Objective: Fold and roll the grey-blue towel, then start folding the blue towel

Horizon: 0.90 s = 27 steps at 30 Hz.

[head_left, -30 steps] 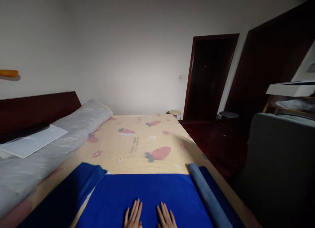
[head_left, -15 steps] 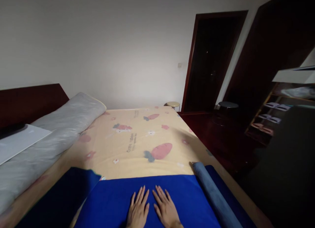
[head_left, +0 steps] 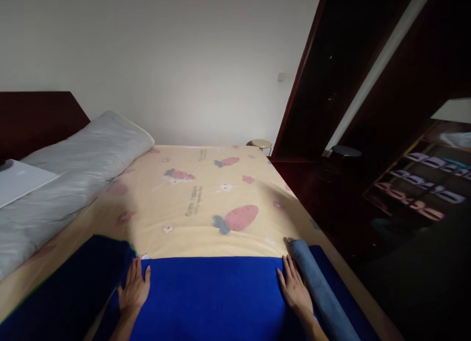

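Note:
A bright blue cloth (head_left: 209,297) lies spread flat on the bed, its far edge running straight across. My left hand (head_left: 134,287) rests palm down near its far left corner, fingers stretched out. At the far right part of the cloth, my right hand (head_left: 295,286) also lies flat with fingers extended, close beside a rolled grey-blue cloth (head_left: 320,287). Left of my left hand is a dark blue cloth (head_left: 73,282). More dark blue cloth (head_left: 342,287) shows beyond the roll on the right. Neither hand grips anything.
The bed's yellow sheet (head_left: 191,198) has carrot prints. A grey pillow or quilt (head_left: 91,154) and a white flat object (head_left: 25,181) lie on the left, by a dark headboard (head_left: 37,118). Two stools, a beige one (head_left: 261,144) and a dark one (head_left: 346,151), and a shoe rack (head_left: 423,171) stand beyond.
My hands have slid apart from the middle of the blue cloth, the left one towards its left edge, the right one towards the roll. The view has tilted slightly.

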Each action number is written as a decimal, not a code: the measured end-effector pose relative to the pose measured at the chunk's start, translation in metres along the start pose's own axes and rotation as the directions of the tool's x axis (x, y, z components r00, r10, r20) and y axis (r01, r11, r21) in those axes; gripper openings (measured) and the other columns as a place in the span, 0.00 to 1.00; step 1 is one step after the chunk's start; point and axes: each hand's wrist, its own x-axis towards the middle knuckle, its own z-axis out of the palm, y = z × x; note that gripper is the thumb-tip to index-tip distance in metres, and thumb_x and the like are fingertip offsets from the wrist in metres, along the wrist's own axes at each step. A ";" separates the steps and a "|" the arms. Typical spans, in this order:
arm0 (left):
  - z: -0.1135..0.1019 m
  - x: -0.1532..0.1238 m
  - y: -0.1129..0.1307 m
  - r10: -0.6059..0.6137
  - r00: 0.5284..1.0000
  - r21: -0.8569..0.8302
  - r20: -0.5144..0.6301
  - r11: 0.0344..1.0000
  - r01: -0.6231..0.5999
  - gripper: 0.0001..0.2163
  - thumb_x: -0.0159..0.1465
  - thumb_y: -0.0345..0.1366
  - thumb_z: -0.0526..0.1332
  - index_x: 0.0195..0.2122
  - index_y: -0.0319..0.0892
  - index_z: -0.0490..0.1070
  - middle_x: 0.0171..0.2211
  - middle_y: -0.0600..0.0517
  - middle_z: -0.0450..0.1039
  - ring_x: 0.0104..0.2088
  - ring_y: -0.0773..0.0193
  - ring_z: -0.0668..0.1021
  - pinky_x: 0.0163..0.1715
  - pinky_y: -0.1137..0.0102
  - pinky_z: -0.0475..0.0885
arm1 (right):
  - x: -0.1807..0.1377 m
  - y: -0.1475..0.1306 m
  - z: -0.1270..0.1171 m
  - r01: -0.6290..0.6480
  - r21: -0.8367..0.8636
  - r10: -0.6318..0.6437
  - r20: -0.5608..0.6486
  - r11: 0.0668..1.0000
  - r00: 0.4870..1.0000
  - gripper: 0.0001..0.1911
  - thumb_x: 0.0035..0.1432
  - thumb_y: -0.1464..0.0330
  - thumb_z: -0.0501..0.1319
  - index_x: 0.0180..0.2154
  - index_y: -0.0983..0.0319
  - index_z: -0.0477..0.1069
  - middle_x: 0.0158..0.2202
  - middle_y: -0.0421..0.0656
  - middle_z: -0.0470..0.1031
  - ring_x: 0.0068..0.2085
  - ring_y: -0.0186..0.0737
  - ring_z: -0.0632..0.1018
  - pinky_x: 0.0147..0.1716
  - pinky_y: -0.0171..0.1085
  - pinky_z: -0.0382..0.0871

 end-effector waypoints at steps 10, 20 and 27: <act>0.023 -0.047 0.044 0.432 0.899 0.121 -0.071 0.899 -0.422 0.25 0.70 0.39 0.39 0.67 0.43 0.51 0.68 0.47 0.55 0.67 0.58 0.60 0.65 0.54 0.53 | -0.016 -0.090 0.015 0.116 -0.049 -0.118 -0.046 0.992 0.992 0.37 0.66 0.52 0.37 0.65 0.70 0.52 0.68 0.54 0.54 0.69 0.53 0.55 0.67 0.57 0.45; 0.041 -0.112 0.094 0.678 0.729 0.031 0.095 0.730 -0.683 0.24 0.70 0.39 0.42 0.67 0.55 0.46 0.68 0.56 0.52 0.67 0.62 0.60 0.64 0.56 0.58 | -0.053 -0.180 0.023 0.367 0.142 -0.387 0.159 0.919 0.908 0.31 0.66 0.53 0.42 0.66 0.56 0.48 0.70 0.43 0.48 0.69 0.45 0.52 0.67 0.53 0.47; 0.007 -0.039 -0.095 0.255 0.966 0.327 0.042 0.910 -0.254 0.28 0.66 0.41 0.40 0.66 0.39 0.54 0.67 0.49 0.56 0.67 0.60 0.59 0.65 0.58 0.55 | -0.006 0.006 0.004 0.008 -0.011 -0.008 -0.033 1.000 0.999 0.40 0.63 0.49 0.37 0.66 0.68 0.50 0.69 0.50 0.53 0.68 0.45 0.56 0.66 0.48 0.51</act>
